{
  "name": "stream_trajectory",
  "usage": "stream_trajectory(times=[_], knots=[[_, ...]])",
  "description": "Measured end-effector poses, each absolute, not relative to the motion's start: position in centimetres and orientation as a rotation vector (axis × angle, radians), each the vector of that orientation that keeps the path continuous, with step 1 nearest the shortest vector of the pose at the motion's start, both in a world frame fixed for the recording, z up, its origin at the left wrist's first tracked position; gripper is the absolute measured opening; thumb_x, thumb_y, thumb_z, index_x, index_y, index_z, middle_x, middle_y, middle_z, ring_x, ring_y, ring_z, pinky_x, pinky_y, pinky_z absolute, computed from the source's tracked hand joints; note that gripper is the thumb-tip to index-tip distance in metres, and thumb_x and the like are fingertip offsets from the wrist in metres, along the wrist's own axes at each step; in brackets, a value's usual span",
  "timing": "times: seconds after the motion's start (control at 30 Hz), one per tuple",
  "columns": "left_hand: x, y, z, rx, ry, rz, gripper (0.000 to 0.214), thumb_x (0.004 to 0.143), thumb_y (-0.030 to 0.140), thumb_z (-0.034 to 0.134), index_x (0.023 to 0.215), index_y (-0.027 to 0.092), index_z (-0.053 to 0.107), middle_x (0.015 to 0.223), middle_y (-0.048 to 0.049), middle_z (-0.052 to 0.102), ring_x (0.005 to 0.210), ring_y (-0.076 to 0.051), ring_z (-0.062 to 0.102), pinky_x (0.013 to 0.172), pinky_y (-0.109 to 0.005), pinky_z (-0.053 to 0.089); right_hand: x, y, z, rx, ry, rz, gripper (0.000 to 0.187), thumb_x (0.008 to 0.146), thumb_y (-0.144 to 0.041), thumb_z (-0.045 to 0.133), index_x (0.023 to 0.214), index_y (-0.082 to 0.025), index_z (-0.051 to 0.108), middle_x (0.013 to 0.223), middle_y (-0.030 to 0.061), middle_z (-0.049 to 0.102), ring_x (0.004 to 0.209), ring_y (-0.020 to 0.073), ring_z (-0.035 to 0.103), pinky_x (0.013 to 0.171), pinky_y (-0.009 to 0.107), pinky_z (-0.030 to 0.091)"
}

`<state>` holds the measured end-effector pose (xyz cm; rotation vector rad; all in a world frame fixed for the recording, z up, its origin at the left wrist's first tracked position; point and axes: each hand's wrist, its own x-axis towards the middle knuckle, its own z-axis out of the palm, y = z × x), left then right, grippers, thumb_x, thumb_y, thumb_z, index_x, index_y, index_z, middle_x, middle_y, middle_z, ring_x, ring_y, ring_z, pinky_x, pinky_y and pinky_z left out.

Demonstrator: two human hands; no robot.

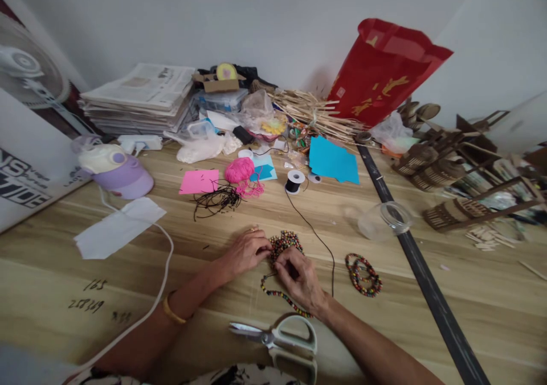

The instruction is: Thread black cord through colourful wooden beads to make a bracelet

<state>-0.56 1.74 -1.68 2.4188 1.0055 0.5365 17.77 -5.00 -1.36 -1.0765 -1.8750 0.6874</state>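
Note:
A heap of small multicoloured beads [287,240] lies on the wooden table between my hands. My left hand [248,251] rests at its left edge, thumb and fingertips pinched together. On its near side, my right hand [302,279] is curled with its fingertips together. Whatever is in either pinch is too small to make out. Below my right hand curves a strand of strung beads [284,295], partly hidden under the hand. Scissors [273,338] with pale handles lie nearest my body. To the right are coiled bead bracelets [363,275].
A black cord spool [294,181] trails its cord toward my right forearm. Cut black cords [219,199] and pink yarn [240,170] lie beyond my left hand. A clear plastic container [376,222] stands right, beside a dark strip [421,279]. A white cable [168,259] crosses the left side.

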Motion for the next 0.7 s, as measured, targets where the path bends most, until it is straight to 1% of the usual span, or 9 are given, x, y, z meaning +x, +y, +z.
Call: stream_trajectory(times=[0.17, 0.27, 0.33, 0.47, 0.7], knots=[[-0.5, 2.0, -1.1, 2.158, 1.003, 0.720, 0.004, 0.076, 0.014, 0.067, 0.073, 0.015, 0.070, 0.075, -0.0049, 0.068, 0.076, -0.017, 0.060, 0.076, -0.029, 0.046, 17.8, -4.9, -1.3, -1.065, -1.849, 0.675, 0.012, 0.091, -0.019, 0.048, 0.081, -0.018, 0.055, 0.072, 0.0024, 0.055, 0.064, 0.0144, 0.051, 0.058, 0.025, 0.042], [-0.6, 2.2, -0.7, 1.946, 0.999, 0.755, 0.003, 0.073, 0.016, 0.069, 0.073, 0.014, 0.070, 0.073, -0.0054, 0.070, 0.072, -0.016, 0.062, 0.070, -0.026, 0.048, 17.9, -4.9, -1.2, -1.062, -1.832, 0.671, 0.013, 0.093, -0.019, 0.046, 0.082, -0.019, 0.053, 0.073, 0.0025, 0.055, 0.067, 0.0153, 0.052, 0.061, 0.026, 0.043], [-0.7, 2.2, -0.6, 1.825, 0.981, 0.732, 0.008, 0.073, 0.019, 0.069, 0.075, 0.012, 0.071, 0.074, -0.0061, 0.071, 0.070, -0.015, 0.063, 0.068, -0.025, 0.049, 17.9, -4.9, -1.3, -1.074, -1.815, 0.673, 0.014, 0.093, -0.020, 0.045, 0.082, -0.019, 0.053, 0.073, 0.0023, 0.055, 0.067, 0.0153, 0.051, 0.061, 0.026, 0.043], [-0.9, 2.1, -0.6, 1.632, 0.913, 0.716, 0.018, 0.071, 0.028, 0.071, 0.077, 0.011, 0.070, 0.075, -0.0070, 0.072, 0.070, -0.015, 0.065, 0.068, -0.025, 0.051, 17.9, -4.9, -1.3, -1.079, -1.810, 0.671, 0.015, 0.094, -0.021, 0.044, 0.082, -0.019, 0.053, 0.074, 0.0023, 0.053, 0.068, 0.0150, 0.051, 0.062, 0.026, 0.043], [-0.8, 1.9, -0.4, 1.518, 0.837, 0.691, 0.023, 0.066, 0.032, 0.075, 0.074, 0.011, 0.068, 0.075, -0.0062, 0.071, 0.071, -0.015, 0.065, 0.071, -0.026, 0.052, 18.0, -4.9, -1.3, -1.048, -1.799, 0.673, 0.015, 0.094, -0.021, 0.044, 0.083, -0.018, 0.053, 0.074, 0.0027, 0.054, 0.068, 0.0151, 0.050, 0.062, 0.026, 0.043]])
